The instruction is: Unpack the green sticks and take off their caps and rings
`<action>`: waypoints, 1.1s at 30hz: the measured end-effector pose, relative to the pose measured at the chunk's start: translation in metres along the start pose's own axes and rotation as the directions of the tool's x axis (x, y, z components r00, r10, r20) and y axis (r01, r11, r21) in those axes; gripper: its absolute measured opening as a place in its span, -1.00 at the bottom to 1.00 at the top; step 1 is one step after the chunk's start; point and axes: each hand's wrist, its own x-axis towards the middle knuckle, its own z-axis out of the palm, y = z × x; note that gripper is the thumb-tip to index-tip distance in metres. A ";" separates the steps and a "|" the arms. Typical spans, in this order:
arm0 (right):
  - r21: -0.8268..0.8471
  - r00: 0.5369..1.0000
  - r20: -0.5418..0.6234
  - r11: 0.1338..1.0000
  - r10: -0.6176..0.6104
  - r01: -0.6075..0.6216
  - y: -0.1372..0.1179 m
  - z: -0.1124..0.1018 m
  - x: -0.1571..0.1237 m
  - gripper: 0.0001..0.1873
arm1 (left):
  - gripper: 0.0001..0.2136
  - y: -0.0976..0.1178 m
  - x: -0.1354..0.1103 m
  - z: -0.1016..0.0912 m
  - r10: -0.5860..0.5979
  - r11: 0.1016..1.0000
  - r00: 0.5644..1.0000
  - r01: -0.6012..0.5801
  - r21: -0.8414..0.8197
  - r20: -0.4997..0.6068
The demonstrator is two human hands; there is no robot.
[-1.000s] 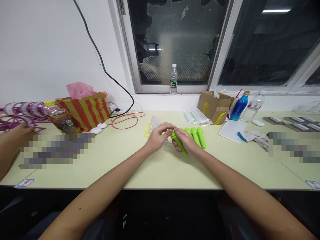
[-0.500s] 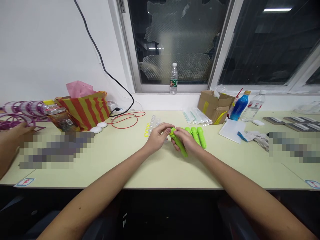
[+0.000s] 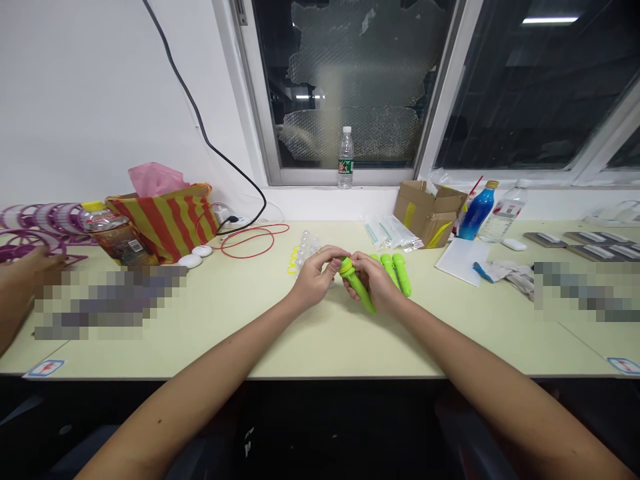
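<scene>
A green flashlight slants between my hands, just above the table, its wider head toward the upper left. A yellow ring shows around that head. Fingers of my right hand wrap the flashlight's body. My left hand pinches the head end by the ring, and its fingertips partly hide the top. Right behind my right hand lie several more green flashlights, partly covered by it. Beyond my left hand are several loose yellow rings and small clear plastic caps.
Clear plastic bags lie before an open cardboard box. Bottles, a white sheet and a glove sit to the right. At left are a striped tissue box, a red cable and another person's hand.
The yellow ring at the flashlight's head shows more clearly as my fingers have shifted slightly. Both hands keep their hold, and the view has moved a little.
</scene>
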 end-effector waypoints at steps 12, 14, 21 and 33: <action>0.004 0.999 0.032 1.000 0.017 -0.017 -0.011 0.006 -0.004 -0.80 | -0.72 -0.001 0.000 -0.002 -0.028 0.999 1.000 0.028 -0.018 -0.008; 0.031 0.998 0.049 0.999 0.027 -0.028 -0.011 0.005 -0.004 -0.80 | -0.72 -0.001 0.000 -0.002 -0.029 0.999 1.000 0.029 -0.017 -0.007; 0.062 0.995 0.040 0.993 0.094 -0.097 -0.009 0.007 -0.004 -0.71 | -0.70 -0.005 -0.002 -0.002 -0.078 0.996 0.997 0.079 -0.046 0.023; -0.204 0.996 0.086 0.979 0.015 0.002 -0.013 0.005 -0.009 -0.61 | -0.72 -0.005 0.000 -0.004 -0.148 0.984 0.985 0.156 -0.091 0.084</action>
